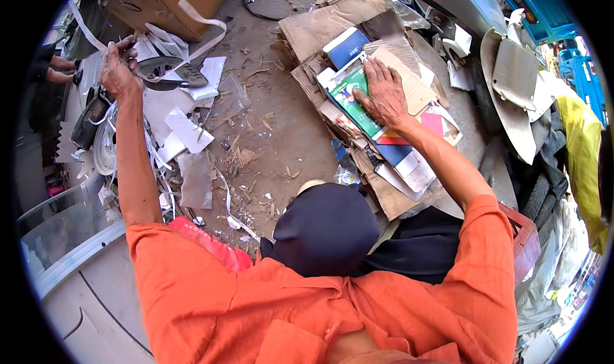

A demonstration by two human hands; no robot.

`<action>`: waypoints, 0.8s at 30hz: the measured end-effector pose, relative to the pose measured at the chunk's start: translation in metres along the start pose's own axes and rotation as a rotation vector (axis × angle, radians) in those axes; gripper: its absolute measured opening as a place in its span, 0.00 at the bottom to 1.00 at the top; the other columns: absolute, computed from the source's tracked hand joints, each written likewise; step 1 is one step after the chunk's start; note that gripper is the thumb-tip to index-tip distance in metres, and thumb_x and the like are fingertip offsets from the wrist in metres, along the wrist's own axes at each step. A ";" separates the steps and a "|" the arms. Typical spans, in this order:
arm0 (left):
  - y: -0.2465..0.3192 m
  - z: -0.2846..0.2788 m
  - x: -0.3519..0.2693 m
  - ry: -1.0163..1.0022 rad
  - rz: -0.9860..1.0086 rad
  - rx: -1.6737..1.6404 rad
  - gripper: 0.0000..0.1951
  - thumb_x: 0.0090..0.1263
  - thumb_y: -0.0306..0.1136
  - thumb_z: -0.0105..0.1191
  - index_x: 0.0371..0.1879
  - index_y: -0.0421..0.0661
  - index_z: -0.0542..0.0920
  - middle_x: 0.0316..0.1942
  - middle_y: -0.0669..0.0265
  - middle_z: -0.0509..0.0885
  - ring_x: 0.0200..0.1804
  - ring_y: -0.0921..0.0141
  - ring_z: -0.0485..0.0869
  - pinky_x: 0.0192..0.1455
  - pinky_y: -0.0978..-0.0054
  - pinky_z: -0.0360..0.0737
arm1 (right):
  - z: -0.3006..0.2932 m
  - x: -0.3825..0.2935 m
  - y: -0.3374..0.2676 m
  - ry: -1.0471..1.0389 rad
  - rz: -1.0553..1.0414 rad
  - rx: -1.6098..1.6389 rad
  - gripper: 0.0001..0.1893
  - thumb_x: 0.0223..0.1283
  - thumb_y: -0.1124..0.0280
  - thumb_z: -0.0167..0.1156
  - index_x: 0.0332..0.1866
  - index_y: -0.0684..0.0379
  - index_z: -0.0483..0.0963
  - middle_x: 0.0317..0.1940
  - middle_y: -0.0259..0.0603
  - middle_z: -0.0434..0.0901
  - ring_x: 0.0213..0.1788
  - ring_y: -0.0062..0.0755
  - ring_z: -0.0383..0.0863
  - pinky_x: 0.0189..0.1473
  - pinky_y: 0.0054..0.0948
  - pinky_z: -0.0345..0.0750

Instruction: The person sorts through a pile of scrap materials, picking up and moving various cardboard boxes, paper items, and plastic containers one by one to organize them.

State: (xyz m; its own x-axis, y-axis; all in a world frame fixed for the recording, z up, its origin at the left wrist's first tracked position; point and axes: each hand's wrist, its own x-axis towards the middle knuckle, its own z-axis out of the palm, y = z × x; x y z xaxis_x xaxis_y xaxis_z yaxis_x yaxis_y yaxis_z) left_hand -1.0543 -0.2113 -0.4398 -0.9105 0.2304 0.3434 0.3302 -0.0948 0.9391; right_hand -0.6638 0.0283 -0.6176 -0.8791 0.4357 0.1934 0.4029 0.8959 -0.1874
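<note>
My left hand (120, 69) is raised at the left, its fingers half curled. A white plastic strip (86, 26) runs up from beside its fingers; whether they grip it cannot be told. Another curling white strip (211, 38) rises to the right of it, above a dark round plastic part (168, 71). My right hand (381, 88) lies flat, fingers spread, on a green printed cardboard piece (355, 100) and the brown cardboard beside it. Under these is a pile of flattened cardboard (307, 33), with a blue printed box (346, 46) and a red sheet (431, 124) among it.
Another person's hand (60, 71) shows at the left edge. A large cardboard box (158, 4) stands at the top left. White scraps (189, 129) and a red bag (211, 244) lie at the left. Grey plastic panels (515, 74) and a tyre (535, 198) are at the right.
</note>
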 end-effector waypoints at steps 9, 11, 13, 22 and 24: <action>0.025 0.033 -0.157 -0.738 -0.386 0.352 0.19 0.70 0.43 0.43 0.25 0.42 0.80 0.12 0.74 0.71 0.15 0.84 0.65 0.17 0.86 0.58 | -0.040 0.013 0.003 0.032 0.074 0.189 0.39 0.47 0.60 0.59 0.63 0.64 0.51 0.60 0.50 0.57 0.64 0.46 0.56 0.61 0.48 0.54; 0.021 0.042 -0.189 -0.816 -0.481 0.309 0.18 0.70 0.43 0.43 0.24 0.42 0.79 0.17 0.72 0.75 0.15 0.84 0.67 0.17 0.87 0.61 | -0.062 0.021 -0.016 0.200 0.004 0.292 0.42 0.44 0.64 0.62 0.64 0.63 0.47 0.62 0.51 0.52 0.64 0.49 0.54 0.61 0.47 0.55; 0.012 0.049 -0.215 -0.920 -0.534 0.318 0.18 0.70 0.42 0.43 0.24 0.43 0.78 0.22 0.71 0.79 0.17 0.83 0.68 0.19 0.87 0.64 | -0.086 0.025 -0.033 0.284 -0.098 0.348 0.42 0.43 0.66 0.63 0.65 0.60 0.49 0.63 0.47 0.53 0.64 0.46 0.54 0.60 0.46 0.55; 0.002 0.016 -0.241 -1.057 -0.318 0.551 0.17 0.66 0.44 0.50 0.27 0.42 0.79 0.17 0.71 0.74 0.19 0.79 0.70 0.22 0.78 0.67 | -0.100 0.018 -0.022 -0.115 -0.328 0.384 0.09 0.56 0.67 0.56 0.37 0.60 0.77 0.30 0.43 0.77 0.36 0.40 0.75 0.50 0.36 0.65; -0.013 -0.015 -0.231 -1.016 -0.284 0.603 0.16 0.66 0.43 0.49 0.28 0.42 0.79 0.18 0.71 0.75 0.20 0.79 0.70 0.23 0.78 0.68 | -0.111 0.019 -0.023 -0.263 -0.250 0.476 0.09 0.56 0.68 0.57 0.33 0.63 0.77 0.27 0.46 0.78 0.29 0.39 0.76 0.33 0.34 0.71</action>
State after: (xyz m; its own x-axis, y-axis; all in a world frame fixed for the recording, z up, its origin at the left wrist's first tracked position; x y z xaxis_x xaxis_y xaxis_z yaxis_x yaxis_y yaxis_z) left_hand -0.8516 -0.2778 -0.5314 -0.4482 0.8496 -0.2778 0.4600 0.4857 0.7433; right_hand -0.6618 0.0253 -0.5031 -0.9906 0.1260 0.0535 0.0705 0.8047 -0.5895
